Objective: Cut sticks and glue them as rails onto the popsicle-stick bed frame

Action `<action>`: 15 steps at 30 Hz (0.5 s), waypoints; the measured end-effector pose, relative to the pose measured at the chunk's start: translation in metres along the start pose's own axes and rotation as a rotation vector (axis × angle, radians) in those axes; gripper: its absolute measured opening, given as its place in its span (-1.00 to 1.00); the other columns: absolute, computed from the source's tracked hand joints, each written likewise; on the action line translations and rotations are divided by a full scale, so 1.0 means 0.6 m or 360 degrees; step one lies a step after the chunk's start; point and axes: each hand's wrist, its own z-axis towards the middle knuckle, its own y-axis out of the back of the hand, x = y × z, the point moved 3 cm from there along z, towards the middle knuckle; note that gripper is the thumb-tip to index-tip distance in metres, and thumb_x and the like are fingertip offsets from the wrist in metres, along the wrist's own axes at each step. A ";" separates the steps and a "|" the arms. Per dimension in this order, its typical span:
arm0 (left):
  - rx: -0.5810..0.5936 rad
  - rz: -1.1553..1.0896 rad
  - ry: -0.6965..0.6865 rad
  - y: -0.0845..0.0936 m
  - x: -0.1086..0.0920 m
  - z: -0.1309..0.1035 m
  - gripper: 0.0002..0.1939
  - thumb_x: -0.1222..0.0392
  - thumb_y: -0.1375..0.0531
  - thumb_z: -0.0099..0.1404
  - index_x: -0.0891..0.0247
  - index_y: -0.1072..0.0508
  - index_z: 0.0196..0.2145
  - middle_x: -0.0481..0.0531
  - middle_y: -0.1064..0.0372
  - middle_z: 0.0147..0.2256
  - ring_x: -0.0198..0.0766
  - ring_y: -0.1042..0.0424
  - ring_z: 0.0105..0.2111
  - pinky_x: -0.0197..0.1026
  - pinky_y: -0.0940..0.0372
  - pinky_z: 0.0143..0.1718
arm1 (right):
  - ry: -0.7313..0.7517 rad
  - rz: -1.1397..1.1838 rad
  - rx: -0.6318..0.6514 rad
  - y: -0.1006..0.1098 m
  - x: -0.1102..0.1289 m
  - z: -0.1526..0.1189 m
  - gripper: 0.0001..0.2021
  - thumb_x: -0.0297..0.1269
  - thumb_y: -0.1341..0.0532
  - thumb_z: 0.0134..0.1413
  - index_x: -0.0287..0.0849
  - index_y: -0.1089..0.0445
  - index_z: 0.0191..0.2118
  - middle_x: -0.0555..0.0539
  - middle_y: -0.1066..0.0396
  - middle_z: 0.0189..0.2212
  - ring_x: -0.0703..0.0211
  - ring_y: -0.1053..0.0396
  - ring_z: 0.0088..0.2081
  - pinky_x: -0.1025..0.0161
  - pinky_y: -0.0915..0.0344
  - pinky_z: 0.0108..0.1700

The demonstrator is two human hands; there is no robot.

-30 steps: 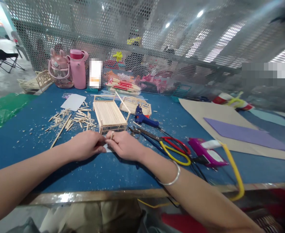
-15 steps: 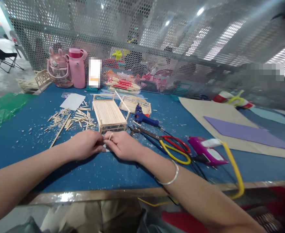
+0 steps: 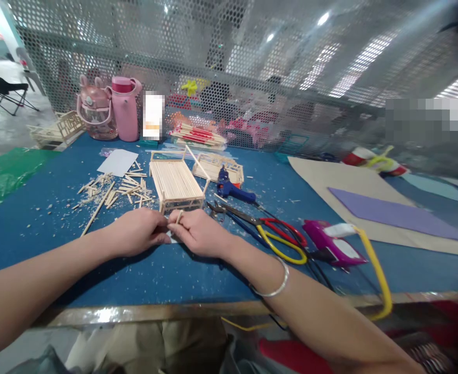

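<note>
Just in front of a small bed-like frame of wooden sticks (image 3: 178, 179), my two hands meet over the blue table. My right hand (image 3: 199, 231) is closed, with a short wooden stick (image 3: 179, 216) poking up between its fingers. My left hand (image 3: 145, 231) is closed too, its fingertips against the right ones; what they pinch is too small to make out. A small pale scrap (image 3: 174, 239) lies under the fingertips. Cut stick pieces (image 3: 129, 189) and crumbs are scattered left of the frame.
Right of the frame lie a blue glue gun (image 3: 234, 192), scissors with red and yellow handles (image 3: 279, 239) and a magenta tool (image 3: 334, 246). Purple foam (image 3: 396, 213) rests on beige board farther right. Pink bottles (image 3: 125, 111) and bundled sticks (image 3: 197, 134) stand or lie behind.
The view has shifted very slightly. Both hands hold nearly the same pose, and the short stick in my right hand shows a little more.
</note>
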 end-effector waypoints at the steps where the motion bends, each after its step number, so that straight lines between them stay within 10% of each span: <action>1: 0.0001 0.0001 0.0010 0.000 0.000 0.000 -0.77 0.09 -0.09 0.22 0.23 -0.49 -0.32 0.06 -0.46 -0.43 -0.20 -0.41 -0.45 -0.27 -0.14 -0.47 | -0.0007 0.0006 -0.0008 0.000 0.000 0.000 -0.79 -0.36 0.03 0.19 -0.24 -0.29 -0.39 -0.08 -0.39 -0.44 0.25 -0.30 -0.44 0.34 -0.18 -0.33; 15: -0.0021 -0.0045 -0.0005 -0.002 0.003 0.000 -0.78 0.07 -0.10 0.23 0.23 -0.46 -0.41 0.00 -0.43 -0.48 -0.27 -0.37 -0.50 -0.31 -0.10 -0.51 | 0.0002 -0.0037 0.0093 0.000 0.009 -0.003 -0.80 -0.36 0.03 0.18 -0.22 -0.26 -0.40 -0.08 -0.38 -0.46 0.25 -0.29 -0.46 0.33 -0.17 -0.35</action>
